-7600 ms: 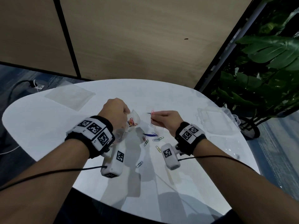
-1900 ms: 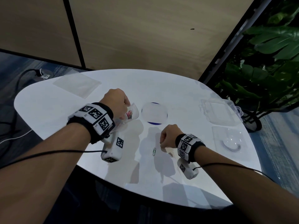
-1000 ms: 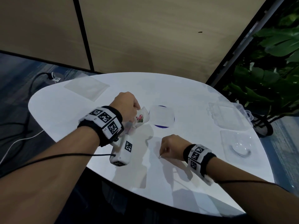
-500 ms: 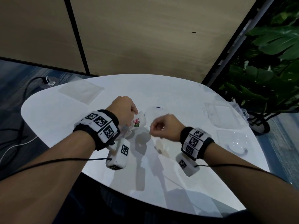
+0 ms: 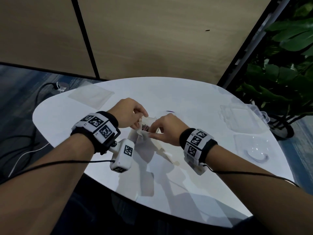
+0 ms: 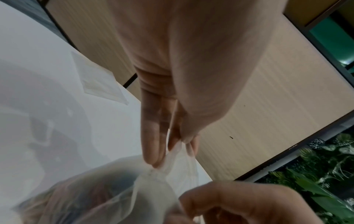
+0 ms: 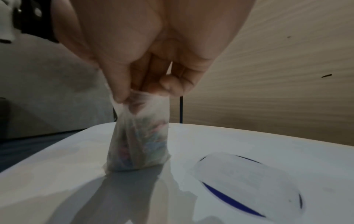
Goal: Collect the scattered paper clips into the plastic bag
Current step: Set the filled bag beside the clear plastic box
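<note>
A small clear plastic bag (image 5: pixel 142 134) stands on the white table (image 5: pixel 186 99), with several coloured paper clips (image 5: pixel 146 128) inside it. My left hand (image 5: pixel 144 117) pinches the far edge of the bag's mouth, seen close up in the left wrist view (image 6: pixel 172 150). My right hand (image 5: pixel 151 133) pinches the near edge between thumb and fingers (image 7: pixel 118 91). In the right wrist view the bag (image 7: pixel 138 136) hangs upright from that pinch with its bottom on the table. No loose clip shows on the tabletop.
A round clear disc with a blue rim (image 7: pixel 249 181) lies just right of the bag. A flat clear bag (image 5: pixel 91 95) sits at the far left, clear plastic boxes (image 5: pixel 240 117) and a blister tray (image 5: pixel 254 150) at the right. A plant (image 5: pixel 288 65) stands beyond the right edge.
My right hand left the near part of the table where a green clip lay, rose to the bag and now pinches its mouth. My left hand kept hold of the bag.
</note>
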